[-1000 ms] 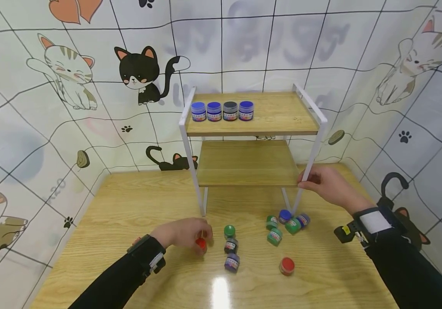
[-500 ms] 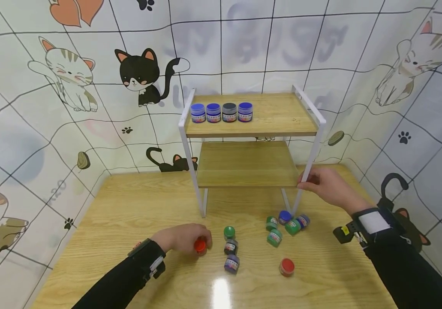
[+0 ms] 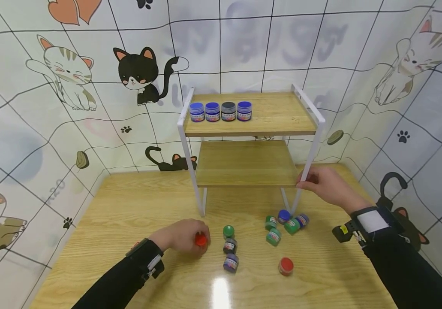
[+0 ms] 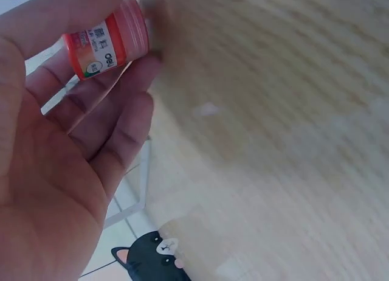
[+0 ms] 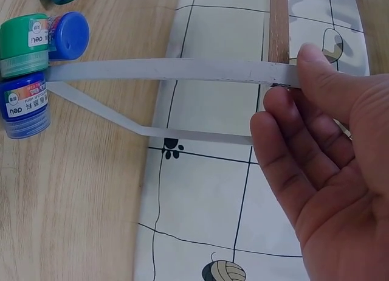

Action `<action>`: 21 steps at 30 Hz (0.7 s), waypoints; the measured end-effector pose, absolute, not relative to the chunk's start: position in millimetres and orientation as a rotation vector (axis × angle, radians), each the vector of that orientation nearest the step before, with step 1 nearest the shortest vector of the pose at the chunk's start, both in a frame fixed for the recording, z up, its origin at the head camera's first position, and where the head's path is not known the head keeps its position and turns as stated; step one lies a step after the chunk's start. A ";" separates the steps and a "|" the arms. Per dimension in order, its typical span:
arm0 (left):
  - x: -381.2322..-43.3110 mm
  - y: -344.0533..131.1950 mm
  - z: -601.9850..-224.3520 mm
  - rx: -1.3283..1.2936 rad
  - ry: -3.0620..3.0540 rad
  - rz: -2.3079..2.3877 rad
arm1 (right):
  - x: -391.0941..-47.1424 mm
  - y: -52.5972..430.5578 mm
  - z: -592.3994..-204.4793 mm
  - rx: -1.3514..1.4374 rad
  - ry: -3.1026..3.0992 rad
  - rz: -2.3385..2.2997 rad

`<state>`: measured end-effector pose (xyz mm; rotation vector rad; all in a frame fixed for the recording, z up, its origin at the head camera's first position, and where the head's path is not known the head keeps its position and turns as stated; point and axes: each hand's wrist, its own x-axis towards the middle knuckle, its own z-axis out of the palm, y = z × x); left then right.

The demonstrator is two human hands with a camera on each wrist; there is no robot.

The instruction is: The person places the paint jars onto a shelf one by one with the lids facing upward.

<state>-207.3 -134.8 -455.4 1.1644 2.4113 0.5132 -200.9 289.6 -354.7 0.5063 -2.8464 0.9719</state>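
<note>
A person's left hand (image 3: 182, 237) pinches a small red plastic jar (image 3: 200, 240); the right hand (image 3: 326, 186) grips a shelf's white metal leg (image 3: 312, 150).

Nearest on the pale wooden table (image 3: 128, 201) is a red-lidded jar (image 3: 286, 266); purple, black and green jars (image 3: 230, 246) line up right of the held one. Five green and blue jars (image 3: 273, 236) cluster by the leg's foot. Farthest, four blue or black jars (image 3: 228, 112) stand on the wooden top shelf (image 3: 278, 113).

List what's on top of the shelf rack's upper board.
Three blue-lidded jars and one dark-lidded jar stand in a row at the left of the upper board. What lies directly behind or beneath them is covered.
</note>
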 end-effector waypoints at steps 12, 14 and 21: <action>-209.9 -134.8 -456.6 1.128 2.424 0.516 | -201.0 289.8 -354.3 0.496 -2.848 0.961; -210.1 -135.1 -457.2 1.133 2.428 0.510 | -201.2 289.7 -354.2 0.495 -2.850 0.960; -211.2 -137.7 -457.8 1.103 2.429 0.494 | -201.8 289.9 -354.4 0.499 -2.853 0.953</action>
